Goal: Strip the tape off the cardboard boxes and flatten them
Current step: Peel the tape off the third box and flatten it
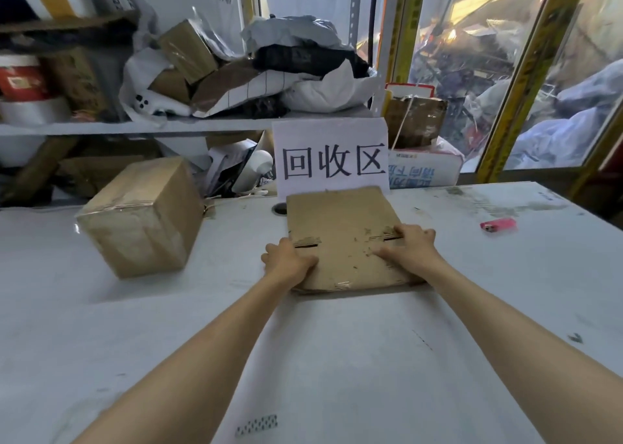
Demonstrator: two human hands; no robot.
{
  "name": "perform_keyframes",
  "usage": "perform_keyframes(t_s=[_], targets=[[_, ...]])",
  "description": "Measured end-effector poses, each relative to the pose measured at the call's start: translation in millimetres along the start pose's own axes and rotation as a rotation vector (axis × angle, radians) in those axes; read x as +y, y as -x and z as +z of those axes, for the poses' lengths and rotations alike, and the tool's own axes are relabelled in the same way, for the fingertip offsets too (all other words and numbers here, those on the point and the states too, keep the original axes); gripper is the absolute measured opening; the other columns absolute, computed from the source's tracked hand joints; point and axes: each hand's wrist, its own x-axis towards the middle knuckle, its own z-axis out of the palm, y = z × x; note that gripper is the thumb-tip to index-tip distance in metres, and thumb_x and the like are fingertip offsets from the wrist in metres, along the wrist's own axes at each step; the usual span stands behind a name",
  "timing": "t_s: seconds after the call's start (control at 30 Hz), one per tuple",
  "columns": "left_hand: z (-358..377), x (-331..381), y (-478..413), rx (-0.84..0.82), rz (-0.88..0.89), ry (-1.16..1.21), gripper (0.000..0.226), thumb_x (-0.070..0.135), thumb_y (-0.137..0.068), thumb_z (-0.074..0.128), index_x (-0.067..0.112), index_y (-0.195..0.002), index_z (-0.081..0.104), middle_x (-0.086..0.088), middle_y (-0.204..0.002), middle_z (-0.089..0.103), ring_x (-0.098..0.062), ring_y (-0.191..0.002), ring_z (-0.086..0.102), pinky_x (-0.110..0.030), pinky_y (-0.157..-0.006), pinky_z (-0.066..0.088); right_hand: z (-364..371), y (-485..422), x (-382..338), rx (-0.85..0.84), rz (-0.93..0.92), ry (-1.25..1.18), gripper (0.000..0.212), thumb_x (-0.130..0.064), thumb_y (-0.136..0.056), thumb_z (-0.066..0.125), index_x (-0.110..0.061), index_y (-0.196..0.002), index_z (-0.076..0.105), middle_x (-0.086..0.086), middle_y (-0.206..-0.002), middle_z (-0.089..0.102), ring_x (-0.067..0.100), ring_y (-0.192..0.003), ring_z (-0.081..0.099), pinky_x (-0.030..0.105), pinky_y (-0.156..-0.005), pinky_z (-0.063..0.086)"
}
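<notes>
A flattened brown cardboard box (340, 217) lies on the white table (337, 359) in front of a paper sign. Scraps of clear tape cling to its near edge. My left hand (288, 258) holds the box's left edge, thumb on top and fingers curled under the side. My right hand (409, 248) lies flat on the right part of the box, fingers spread and pressing down. A second box (141, 214), still whole and taped shut, stands on the table to the left, apart from both hands.
A pink lighter (499, 225) lies at the table's right. The white sign (332, 157) with black characters stands behind the flat box. Shelves (135, 127) behind hold parcels, bags and buckets. A round hole (279, 208) opens in the table by the flat box's far left corner.
</notes>
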Motion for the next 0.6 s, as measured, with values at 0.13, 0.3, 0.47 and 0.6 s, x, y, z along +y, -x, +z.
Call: perform_keyframes(t_s=[0.13, 0.3, 0.47, 0.6], targets=[[1, -1, 8, 0.102, 0.231, -0.118, 0.051, 0.029, -0.089, 0.065, 0.013, -0.133, 0.043, -0.010, -0.132, 0.033, -0.031, -0.122, 0.029, -0.032, -0.099, 0.033, 1, 15, -11, 0.188, -0.156, 0.264, 0.038, -0.046, -0.080, 0.067, -0.026, -0.113, 0.066, 0.003, -0.127, 0.052, 0.030, -0.120, 0.037, 0.038, -0.096, 0.035], [-25, 5, 25, -0.088, 0.364, -0.428, 0.041, 0.025, -0.091, 0.057, 0.013, -0.130, 0.053, -0.011, -0.131, 0.047, -0.031, -0.121, 0.042, -0.036, -0.097, 0.042, 21, 46, -70, -0.082, -0.349, 0.632, 0.019, -0.005, -0.088, 0.048, -0.011, -0.104, 0.054, 0.011, -0.116, 0.051, 0.029, -0.106, 0.049, 0.029, -0.072, 0.043], [-125, -27, 45, 0.055, 0.349, -0.450, 0.050, 0.016, -0.087, 0.064, 0.016, -0.135, 0.052, -0.009, -0.133, 0.050, -0.027, -0.123, 0.048, -0.034, -0.095, 0.042, 37, 73, -140, -0.061, -0.414, 0.670, 0.031, -0.007, -0.088, 0.048, -0.005, -0.118, 0.053, 0.016, -0.125, 0.049, 0.032, -0.117, 0.046, 0.038, -0.090, 0.042], [-216, -68, 58, 0.363, 0.300, -0.532, 0.030, 0.016, -0.089, 0.060, 0.011, -0.119, 0.061, -0.013, -0.121, 0.056, -0.031, -0.110, 0.053, -0.036, -0.080, 0.046, 59, 96, -209, -0.131, -0.569, 0.578, 0.017, -0.008, -0.086, 0.050, -0.007, -0.103, 0.051, 0.016, -0.120, 0.049, 0.032, -0.110, 0.047, 0.036, -0.074, 0.038]])
